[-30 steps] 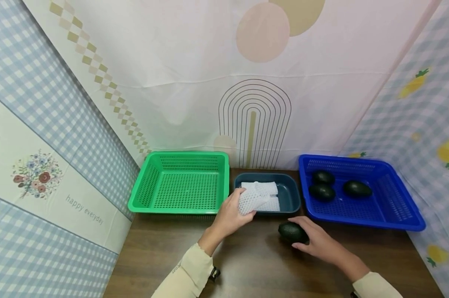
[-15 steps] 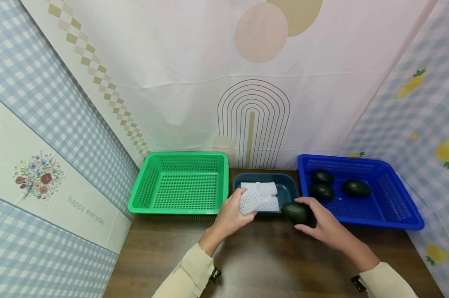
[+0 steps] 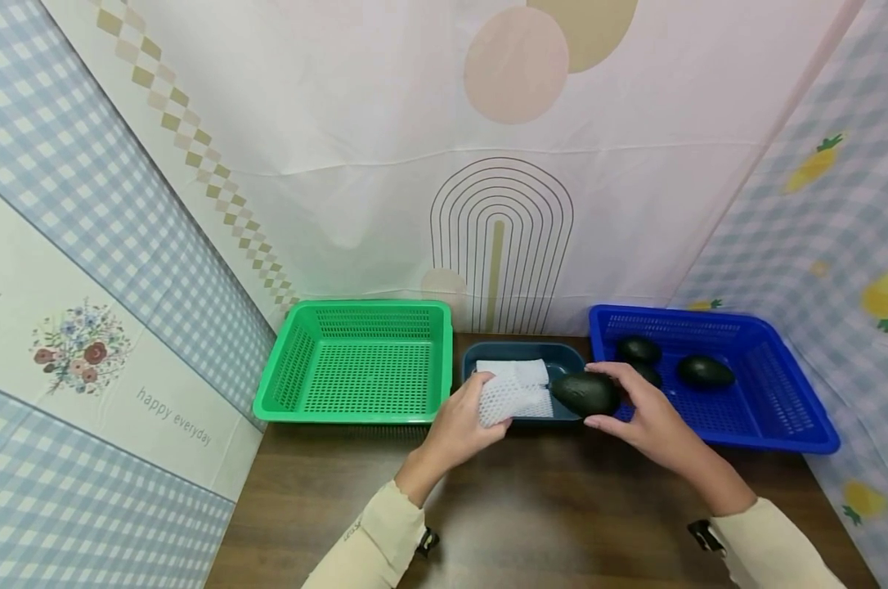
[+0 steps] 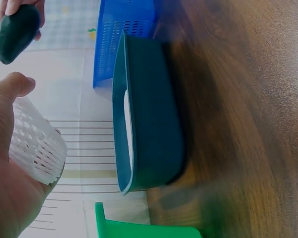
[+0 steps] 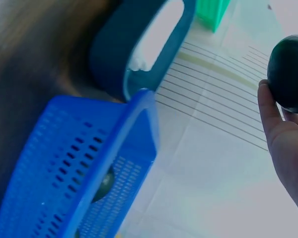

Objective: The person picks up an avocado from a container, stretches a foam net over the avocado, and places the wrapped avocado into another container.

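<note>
Foam net [image 3: 504, 402] in left hand [image 3: 462, 419], avocado [image 3: 585, 394] in right hand [image 3: 648, 419], both above the teal tray [image 3: 564, 360]

Tray is my landmark; from here I read the left hand at its near left corner, fingers and thumb curled round the foam net, parted only by the net's bulk; net is over the tray's left half, white nets [image 3: 513, 370] lying in the tray beneath and beyond it; right hand is off the tray's right end, thumb and fingertips pinching the avocado, parted by the fruit's thickness; avocado is raised above the tray's right end, free end toward the net, near it but apart, gap clear in my left wrist view.

Green basket [image 3: 366, 376] sits just left of the tray; blue basket [image 3: 771, 393] just right of it, three more avocados [image 3: 705, 372] inside, two on the tray side, one of them partly hidden by the right hand and fruit; wood table [image 3: 532, 515] runs in front of the tray; patterned cloth [image 3: 370, 213] rises behind it.
</note>
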`<state>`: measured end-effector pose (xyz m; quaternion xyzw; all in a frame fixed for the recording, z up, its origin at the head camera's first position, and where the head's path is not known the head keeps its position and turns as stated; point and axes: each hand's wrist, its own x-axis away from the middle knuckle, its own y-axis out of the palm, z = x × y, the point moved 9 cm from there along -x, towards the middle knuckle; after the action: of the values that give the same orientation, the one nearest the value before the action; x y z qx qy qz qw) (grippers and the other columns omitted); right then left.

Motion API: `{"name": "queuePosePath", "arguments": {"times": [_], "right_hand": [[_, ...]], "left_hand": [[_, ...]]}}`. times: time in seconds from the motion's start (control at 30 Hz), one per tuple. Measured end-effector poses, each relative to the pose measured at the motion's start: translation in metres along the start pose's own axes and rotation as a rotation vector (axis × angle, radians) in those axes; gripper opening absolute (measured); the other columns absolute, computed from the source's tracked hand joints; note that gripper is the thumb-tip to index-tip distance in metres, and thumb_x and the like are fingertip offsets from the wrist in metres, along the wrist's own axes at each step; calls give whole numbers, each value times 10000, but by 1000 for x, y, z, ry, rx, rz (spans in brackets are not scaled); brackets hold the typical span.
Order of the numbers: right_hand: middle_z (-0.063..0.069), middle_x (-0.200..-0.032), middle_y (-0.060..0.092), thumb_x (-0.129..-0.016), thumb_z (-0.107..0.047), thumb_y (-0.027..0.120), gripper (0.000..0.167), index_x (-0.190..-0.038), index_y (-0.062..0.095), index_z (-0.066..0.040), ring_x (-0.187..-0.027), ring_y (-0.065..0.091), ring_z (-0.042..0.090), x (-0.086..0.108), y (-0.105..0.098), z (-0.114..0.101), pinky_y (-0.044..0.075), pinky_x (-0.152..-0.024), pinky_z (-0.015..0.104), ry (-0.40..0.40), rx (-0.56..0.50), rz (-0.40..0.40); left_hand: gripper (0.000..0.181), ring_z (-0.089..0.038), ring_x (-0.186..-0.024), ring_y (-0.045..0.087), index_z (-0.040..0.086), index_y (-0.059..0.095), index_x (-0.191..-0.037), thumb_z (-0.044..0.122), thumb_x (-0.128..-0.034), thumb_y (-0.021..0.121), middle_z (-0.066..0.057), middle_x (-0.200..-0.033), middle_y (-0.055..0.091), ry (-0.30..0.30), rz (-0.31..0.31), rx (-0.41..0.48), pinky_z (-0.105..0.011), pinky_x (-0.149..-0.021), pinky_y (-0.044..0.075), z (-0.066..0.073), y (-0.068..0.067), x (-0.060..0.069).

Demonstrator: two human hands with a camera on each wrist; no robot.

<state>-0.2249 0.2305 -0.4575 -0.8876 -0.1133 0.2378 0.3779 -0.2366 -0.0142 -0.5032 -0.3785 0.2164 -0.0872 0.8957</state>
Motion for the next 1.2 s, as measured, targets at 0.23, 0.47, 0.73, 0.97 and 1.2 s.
{"name": "queuePosePath", "arguments": {"times": [0.23,0.47,0.73,0.97,1.2], "right_hand": [[85,-1382,609,-810,-121,880,726,-1451,542,-168,-1159,541,-51,-10,-3,-9,437,-907,32,-1,-82,21],[84,-1357,646,-765,-153,913,737,-1415,567,-160,-1095,590,21,-17,0,-21,470,-864,75,-61,-11,32],[39,-1358,603,-728,-194,935,732,-1381,606,-182,-1182,593,170,-21,14,-37,519,-878,223,-155,80,30],[76,-1359,604,-780,-231,904,717,-1417,583,-158,-1172,622,225,-18,28,-43,601,-846,426,-126,61,-15],[66,-1389,573,-856,-132,849,680,-1453,527,-174,-1041,612,170,-12,30,-39,596,-717,327,-68,-61,-88]], "left_hand": [[701,-171,-1017,655,86,499,-1382,264,-811,864,-69,-1264,655,82,-19,-128,-339,-859,585,9,1,-1],[680,-195,-1024,667,82,514,-1359,248,-803,868,-85,-1256,664,148,-23,-190,-369,-859,584,18,-1,-3],[621,-186,-1042,665,103,518,-1346,228,-825,834,-65,-1239,674,187,-37,-225,-365,-876,574,30,1,-7],[553,-191,-1088,664,91,531,-1344,196,-868,793,-62,-1251,671,204,-47,-228,-360,-936,564,36,5,-6],[551,-182,-1090,662,105,536,-1336,190,-866,811,-55,-1255,672,188,-61,-219,-353,-946,565,33,8,-3]]}}
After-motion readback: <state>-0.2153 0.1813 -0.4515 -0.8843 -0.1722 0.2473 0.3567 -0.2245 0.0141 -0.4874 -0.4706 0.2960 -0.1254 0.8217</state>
